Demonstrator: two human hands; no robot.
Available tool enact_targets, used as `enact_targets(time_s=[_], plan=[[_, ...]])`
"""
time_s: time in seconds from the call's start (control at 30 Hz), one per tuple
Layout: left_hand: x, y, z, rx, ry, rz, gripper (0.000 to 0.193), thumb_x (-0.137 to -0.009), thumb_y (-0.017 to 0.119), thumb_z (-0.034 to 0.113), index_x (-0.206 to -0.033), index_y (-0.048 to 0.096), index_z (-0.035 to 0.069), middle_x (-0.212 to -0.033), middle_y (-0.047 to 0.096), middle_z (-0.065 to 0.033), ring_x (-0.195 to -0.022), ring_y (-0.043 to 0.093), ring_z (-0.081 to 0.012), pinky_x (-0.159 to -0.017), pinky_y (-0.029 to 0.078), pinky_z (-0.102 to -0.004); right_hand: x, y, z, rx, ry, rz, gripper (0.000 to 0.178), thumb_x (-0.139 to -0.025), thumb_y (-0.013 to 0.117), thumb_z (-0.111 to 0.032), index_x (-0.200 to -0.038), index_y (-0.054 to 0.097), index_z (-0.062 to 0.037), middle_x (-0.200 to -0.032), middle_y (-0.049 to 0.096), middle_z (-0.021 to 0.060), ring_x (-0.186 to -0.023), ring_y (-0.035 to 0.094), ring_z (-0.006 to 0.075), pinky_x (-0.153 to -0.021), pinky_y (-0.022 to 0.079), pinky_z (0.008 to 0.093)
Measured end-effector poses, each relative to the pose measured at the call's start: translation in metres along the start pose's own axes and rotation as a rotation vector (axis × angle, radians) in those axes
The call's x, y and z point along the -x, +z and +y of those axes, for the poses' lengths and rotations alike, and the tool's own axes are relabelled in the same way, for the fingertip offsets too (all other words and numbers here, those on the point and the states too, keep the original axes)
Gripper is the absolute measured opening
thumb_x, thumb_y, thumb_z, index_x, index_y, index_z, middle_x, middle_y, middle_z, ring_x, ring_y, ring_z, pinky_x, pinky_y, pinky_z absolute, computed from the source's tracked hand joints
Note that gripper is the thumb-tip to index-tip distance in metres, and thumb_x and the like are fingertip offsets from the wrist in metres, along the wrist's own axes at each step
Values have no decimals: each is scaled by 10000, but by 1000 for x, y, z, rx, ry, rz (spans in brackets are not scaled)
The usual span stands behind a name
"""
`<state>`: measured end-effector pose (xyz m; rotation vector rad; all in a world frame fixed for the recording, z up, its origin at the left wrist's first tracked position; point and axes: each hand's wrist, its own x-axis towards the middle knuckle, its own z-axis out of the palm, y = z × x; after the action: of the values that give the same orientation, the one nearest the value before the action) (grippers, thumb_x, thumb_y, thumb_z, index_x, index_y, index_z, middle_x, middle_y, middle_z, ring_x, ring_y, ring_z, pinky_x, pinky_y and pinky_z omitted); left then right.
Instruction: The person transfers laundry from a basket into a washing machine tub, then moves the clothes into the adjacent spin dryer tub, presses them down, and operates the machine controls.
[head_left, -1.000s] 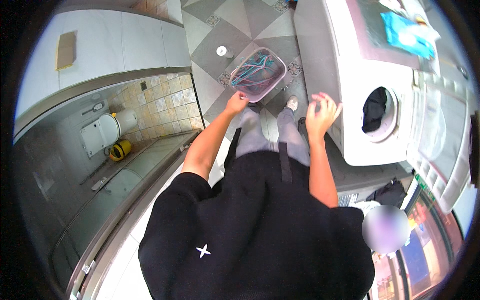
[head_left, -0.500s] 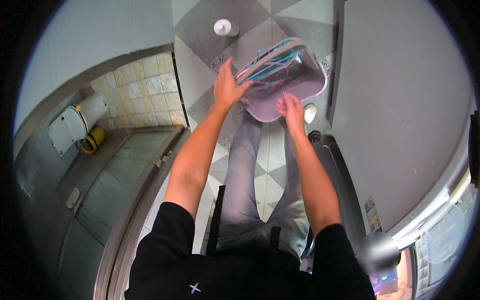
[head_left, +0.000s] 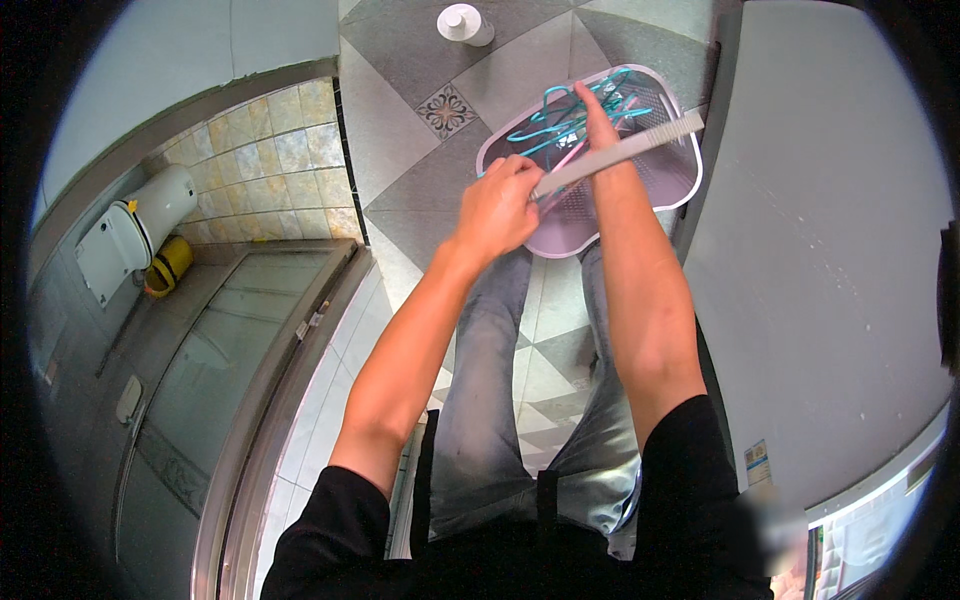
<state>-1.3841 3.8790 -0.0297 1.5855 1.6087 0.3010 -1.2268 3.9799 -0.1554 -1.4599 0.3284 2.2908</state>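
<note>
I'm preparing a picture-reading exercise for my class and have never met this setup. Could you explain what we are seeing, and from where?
There is no robot here: a person works with two bare hands. The view looks down from the left of two fisheye cameras worn on the head, so straight edges bend near the rim.

On the tiled floor stand a white bottle and a lilac basket with teal and pink hangers inside. The left hand is curled around one end of the grey handle. The right hand reaches under that handle, among the hangers; whether its grip holds one is unclear.
</note>
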Motion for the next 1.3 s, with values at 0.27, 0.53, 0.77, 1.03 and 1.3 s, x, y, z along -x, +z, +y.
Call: enact_targets(time_s=[0.27, 0.53, 0.77, 1.03, 1.3], plan=[[21, 12, 9, 285, -86, -198, 343, -754, 603, -10, -1088, 637, 60, -879, 683, -212, -831, 658, -427, -745, 517, -508, 0, 0, 6, 178, -95, 506, 1064, -600, 939, -429, -1444, 392, -80, -1343, 524, 163, -1092, 588, 331, -808, 491, 550], [11, -13, 14, -74, 94, -50, 549, -679, 639, 16, -1224, 616, 76, -1442, 495, -221, -1296, 486, -423, -1090, 385, -506, -22, -42, 21, -44, -7, 380, 685, -723, 833, -371, -1263, 523, -87, -1132, 517, 159, -987, 598, 336, -865, 557, 543], [-39, -6, -32, 505, -61, -87, 886, -684, 577, -49, -1531, 341, 61, -1530, 410, -281, -1420, 422, -399, -1167, 330, -411, -37, -37, 19, -396, 51, 93, 537, -962, 559, -521, -1256, 536, -73, -1139, 618, 117, -966, 620, 304, -913, 534, 504], [-40, -25, -22, 493, -205, -408, 640, -708, 453, -138, -1323, 560, 0, -1204, 659, -140, -1175, 596, -205, -1028, 422, -312, -68, -54, 25, -492, 58, 180, 450, -887, 697, -414, -1073, 517, -46, -966, 562, 71, -881, 572, 245, -923, 509, 449], [-25, -19, -12, 447, -46, -462, 561, -709, 467, -135, -1243, 561, 10, -1072, 639, -133, -1087, 605, -213, -973, 433, -306, -22, -39, 16, -270, 214, 84, 546, -819, 789, -274, -1240, 473, -129, -1175, 544, 243, -1003, 579, 397, -861, 519, 572]])
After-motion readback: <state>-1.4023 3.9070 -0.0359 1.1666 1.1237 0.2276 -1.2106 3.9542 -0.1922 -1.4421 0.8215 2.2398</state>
